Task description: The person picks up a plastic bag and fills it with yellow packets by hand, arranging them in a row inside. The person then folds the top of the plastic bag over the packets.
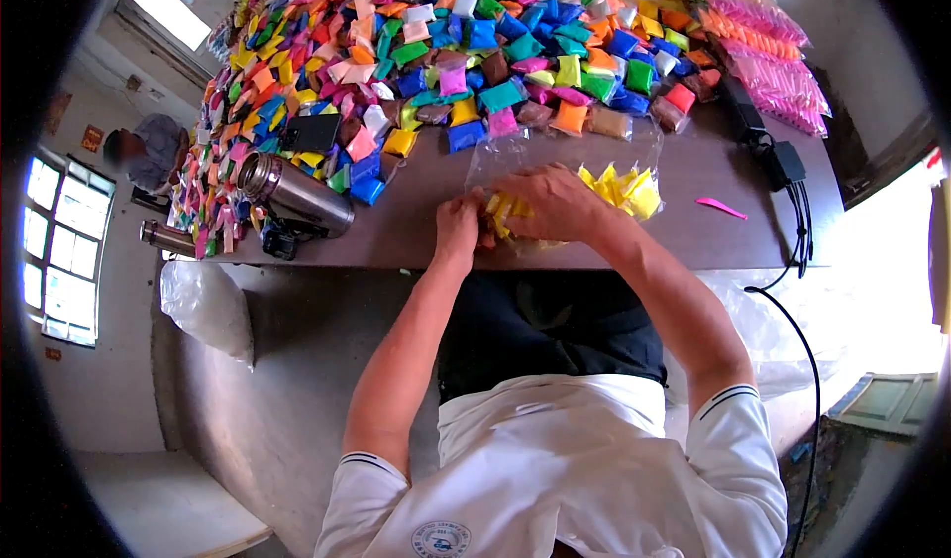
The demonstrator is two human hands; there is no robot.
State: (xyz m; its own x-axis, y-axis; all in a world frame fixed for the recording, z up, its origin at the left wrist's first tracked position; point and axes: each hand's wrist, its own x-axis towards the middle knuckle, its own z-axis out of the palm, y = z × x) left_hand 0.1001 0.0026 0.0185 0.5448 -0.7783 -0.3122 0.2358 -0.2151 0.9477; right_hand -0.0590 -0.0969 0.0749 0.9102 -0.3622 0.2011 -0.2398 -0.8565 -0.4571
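Near the table's front edge lies a clear plastic bag (pixel 637 152) with yellow packets (pixel 629 191) in and around it. My right hand (pixel 550 199) reaches over the yellow packets from the right, its fingers bent down at the bag's left part. Close beside it, my left hand (pixel 459 223) has its fingers curled at the left end of the packets. What the fingertips of either hand hold is hidden. A large heap of small coloured packets (pixel 500 95) covers the table beyond the hands.
A steel flask (pixel 297 193), a black phone (pixel 311 133) and a small black device (pixel 281 241) lie on the left. On the right are a pink tool (pixel 721 208), a black box with cables (pixel 783 165) and bags of pink packets (pixel 778 80). Another person (pixel 157 152) is at far left.
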